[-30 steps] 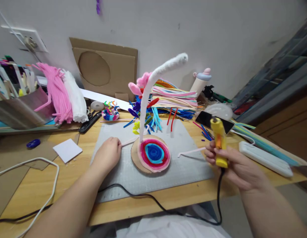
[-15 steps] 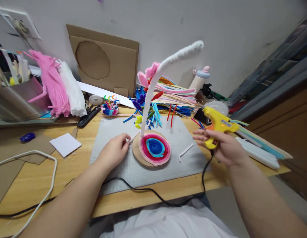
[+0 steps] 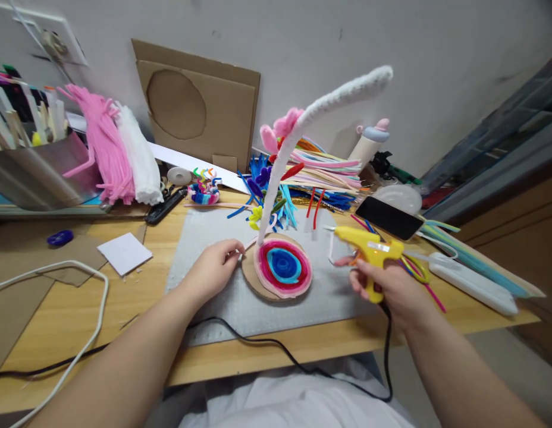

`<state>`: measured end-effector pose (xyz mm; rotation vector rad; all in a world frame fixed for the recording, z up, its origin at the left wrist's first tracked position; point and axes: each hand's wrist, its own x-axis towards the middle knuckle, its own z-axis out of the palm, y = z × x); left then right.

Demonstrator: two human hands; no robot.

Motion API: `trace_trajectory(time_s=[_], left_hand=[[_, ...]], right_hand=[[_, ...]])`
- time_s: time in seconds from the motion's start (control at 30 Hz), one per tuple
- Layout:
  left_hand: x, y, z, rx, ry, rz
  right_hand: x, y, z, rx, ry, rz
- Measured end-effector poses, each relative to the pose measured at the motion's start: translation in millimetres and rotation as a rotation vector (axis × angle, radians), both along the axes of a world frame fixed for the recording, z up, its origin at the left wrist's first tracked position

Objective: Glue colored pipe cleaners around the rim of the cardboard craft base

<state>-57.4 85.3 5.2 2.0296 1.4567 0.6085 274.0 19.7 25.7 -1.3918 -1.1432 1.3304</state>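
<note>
A round cardboard disc [image 3: 253, 284] lies on a grey mat [image 3: 204, 232], covered by a spiral of pink, red and blue pipe cleaners [image 3: 284, 268]. A thick white fuzzy stem [image 3: 311, 116] rises from its far edge and curves right. My left hand [image 3: 215, 266] pinches a thin pale pink pipe cleaner end at the disc's left rim. My right hand [image 3: 387, 288] grips a yellow glue gun [image 3: 369, 252], nozzle pointing left toward the disc.
The gun's black cord [image 3: 267, 343] runs across the desk's front edge. Pipe cleaner piles [image 3: 320, 172] lie behind the mat, pink and white bundles [image 3: 115, 151] at left. A phone [image 3: 389, 217], a white power strip [image 3: 472, 284], a white cable [image 3: 80, 333] and a cardboard sheet [image 3: 200, 110] surround.
My right hand turned the glue gun from upright to level and brought it left toward the disc. My left hand moved right to the disc's rim.
</note>
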Motion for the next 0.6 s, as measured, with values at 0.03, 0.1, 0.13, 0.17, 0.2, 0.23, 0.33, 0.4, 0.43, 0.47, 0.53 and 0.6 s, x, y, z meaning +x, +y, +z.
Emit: trace_trajectory(time_s=[0.03,0.1,0.13,0.17,0.2,0.23,0.33,0.4,0.43,0.47,0.53,0.6], left_hand=[[0.8,0.1,-0.9,0.000,-0.015,-0.008],[2.6,0.0,-2.4,-0.001,-0.035,-0.018],[3.5,-0.1,-3.0,-0.004,-0.041,-0.022],[4.3,-0.4,-3.3,-0.010,-0.046,-0.026],[4.9,-0.7,-3.5,-0.018,-0.051,-0.029],[5.3,-0.9,-3.7,-0.026,-0.054,-0.031],[5.8,-1.0,-5.0,-0.048,-0.063,-0.043],[5.5,-0.5,-7.1,-0.059,-0.071,-0.056],[5.3,-0.2,-8.2,-0.065,-0.076,-0.064],[5.0,0.1,-9.4,-0.069,-0.080,-0.072],[4.5,0.5,-11.1,-0.074,-0.089,-0.084],[4.1,0.5,-11.8,-0.076,-0.096,-0.092]], right_hand=[[-7.7,-8.3,5.5,-0.055,-0.066,0.114],[-25.4,-24.5,14.0,-0.168,-0.180,0.273],[-34.2,-30.9,16.9,-0.196,-0.240,0.320],[-42.4,-35.8,19.0,-0.194,-0.305,0.349],[-49.6,-38.9,20.5,-0.164,-0.370,0.370],[-55.7,-40.4,21.3,-0.120,-0.430,0.393],[-68.6,-38.4,20.5,-0.014,-0.546,0.430],[-74.7,-35.0,18.3,-0.005,-0.585,0.419],[-77.5,-33.3,17.0,0.005,-0.595,0.409],[-80.2,-31.8,15.8,0.025,-0.598,0.401],[-85.4,-29.6,14.1,0.091,-0.605,0.398],[-90.3,-28.7,13.6,0.167,-0.664,0.399]])
